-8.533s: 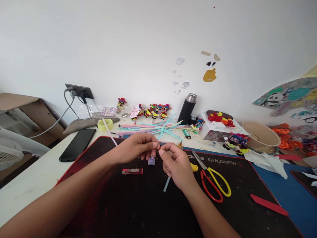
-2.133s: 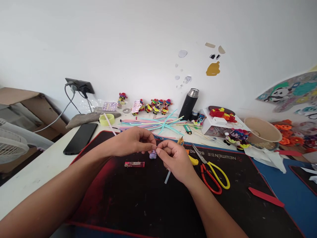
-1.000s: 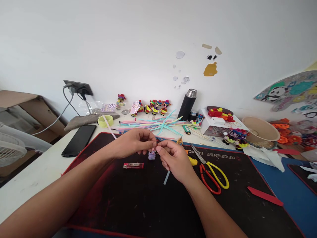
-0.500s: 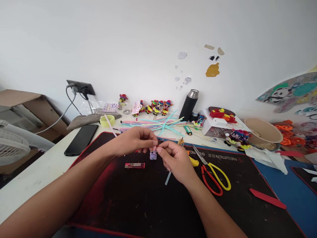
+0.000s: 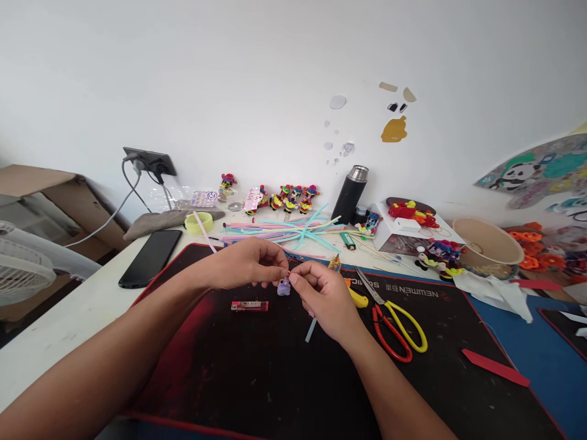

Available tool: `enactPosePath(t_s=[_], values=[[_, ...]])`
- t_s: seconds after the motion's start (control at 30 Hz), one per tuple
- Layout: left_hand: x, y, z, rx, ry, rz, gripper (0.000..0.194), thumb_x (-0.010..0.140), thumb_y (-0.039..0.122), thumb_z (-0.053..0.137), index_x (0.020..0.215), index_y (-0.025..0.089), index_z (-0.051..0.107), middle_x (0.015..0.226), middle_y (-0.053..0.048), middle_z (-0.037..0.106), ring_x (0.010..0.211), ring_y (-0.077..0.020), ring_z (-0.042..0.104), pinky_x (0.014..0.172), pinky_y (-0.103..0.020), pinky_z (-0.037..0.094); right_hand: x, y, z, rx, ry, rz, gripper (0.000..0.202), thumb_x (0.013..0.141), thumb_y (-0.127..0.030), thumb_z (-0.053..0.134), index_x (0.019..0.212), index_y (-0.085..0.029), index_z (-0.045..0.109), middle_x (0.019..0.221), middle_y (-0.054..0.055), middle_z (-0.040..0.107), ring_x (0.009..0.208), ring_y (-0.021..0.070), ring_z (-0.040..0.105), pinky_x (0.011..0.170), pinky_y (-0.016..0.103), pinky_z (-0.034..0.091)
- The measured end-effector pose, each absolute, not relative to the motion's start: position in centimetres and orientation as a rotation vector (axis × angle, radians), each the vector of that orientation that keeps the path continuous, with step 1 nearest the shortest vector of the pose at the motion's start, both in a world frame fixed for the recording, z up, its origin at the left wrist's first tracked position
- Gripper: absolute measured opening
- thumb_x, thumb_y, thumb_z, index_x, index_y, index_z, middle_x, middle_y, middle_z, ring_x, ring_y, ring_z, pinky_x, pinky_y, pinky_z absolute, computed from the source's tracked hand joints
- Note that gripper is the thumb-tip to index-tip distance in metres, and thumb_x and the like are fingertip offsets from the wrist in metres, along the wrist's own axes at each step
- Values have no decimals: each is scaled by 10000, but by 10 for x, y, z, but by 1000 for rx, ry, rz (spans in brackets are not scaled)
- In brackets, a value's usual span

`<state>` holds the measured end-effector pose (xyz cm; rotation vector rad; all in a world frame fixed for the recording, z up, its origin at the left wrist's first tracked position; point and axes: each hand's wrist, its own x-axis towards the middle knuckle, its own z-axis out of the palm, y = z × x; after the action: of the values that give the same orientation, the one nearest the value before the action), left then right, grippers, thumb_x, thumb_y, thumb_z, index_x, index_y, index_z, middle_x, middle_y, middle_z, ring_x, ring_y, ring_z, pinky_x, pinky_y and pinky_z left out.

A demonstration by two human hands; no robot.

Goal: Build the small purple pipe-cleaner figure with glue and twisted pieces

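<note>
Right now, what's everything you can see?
mat: one, black, on table
purple trinket: one, purple, mid-picture
pink lighter: one, pink, on mat
green lighter: one, green, behind mat
scissors: one, red and yellow handles, mat's right
red strip: one, red, mat's right
phone: one, black, table's left
roll: one, yellow-green, beyond phone
thin sticks: many, pastel, behind mat
dolls: several, multicoloured, by wall
flask: one, black, by wall
bowl: one, beige, back right
fuzzy pieces: several, orange, far right
fan: one, white, far left
socket: one, black, on wall
left hand: one, bare, over mat
right hand: one, bare, over mat
</note>
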<state>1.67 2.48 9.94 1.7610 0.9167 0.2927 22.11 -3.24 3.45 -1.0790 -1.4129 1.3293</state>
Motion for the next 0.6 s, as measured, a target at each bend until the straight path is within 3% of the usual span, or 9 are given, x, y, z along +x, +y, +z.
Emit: enactPosePath(t_s=[0.13,0.6], values=[[17,25,100,1771,922,273,233,874,415,682,869,183,688,730,7,689,643,-132,608,548,-208,451,221,-32,34,-1084,-1399,1321,281,920,-473,698,900,-194,677,615,-54,537,420,72,385,399,210,288],[24,26,86,1665,920,365,220,847,388,711,840,170,690,715,4,674,632,-129,587,563,-222,435,221,-30,34,-1121,-1428,1240,221,917,-409,678,851,-200,651,546,-83,430,421,83,361,399,216,254]])
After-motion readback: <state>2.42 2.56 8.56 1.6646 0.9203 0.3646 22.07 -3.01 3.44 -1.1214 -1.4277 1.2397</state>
